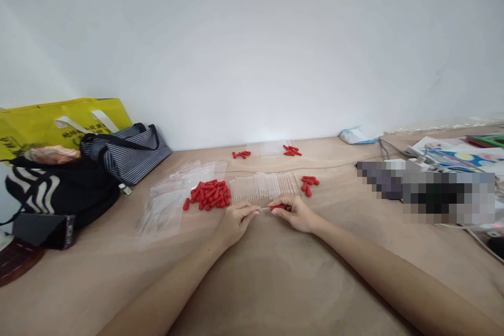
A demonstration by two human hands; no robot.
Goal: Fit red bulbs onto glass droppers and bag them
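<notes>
A wide tan table (275,273) fills the lower part of the view and runs back to a plain white wall. At its far left stand a yellow bag (47,121), a striped bag (129,152) and a black-and-white bag (59,189). Printed papers (460,155) lie at the far right.

Toward the middle, clear zip bags (165,205) lie flat. Just right of them is a pile of red caps (208,194), and beside that a row of clear tubes (263,186) laid side by side, their long axes pointing away from the person. A small cluster of caps (309,184) sits at the row's right end. A second, smaller set of tubes (273,149) with a few caps lies farther back, near the wall.

Both hands meet just in front of the row, low over the table. The left hand (236,220) is curled with fingertips pinched closed on the left end of a single clear tube (263,209). The tube lies crosswise, its long axis running left to right between the hands.

The right hand (295,213) is likewise nearly closed, thumb and fingers pinching a red cap (279,207) at the tube's right end. Cap and tube are in line and touching. How far the cap sits over the tube is too small to tell.

The pile of caps is nearer the left hand, the small cluster nearer the right.
</notes>
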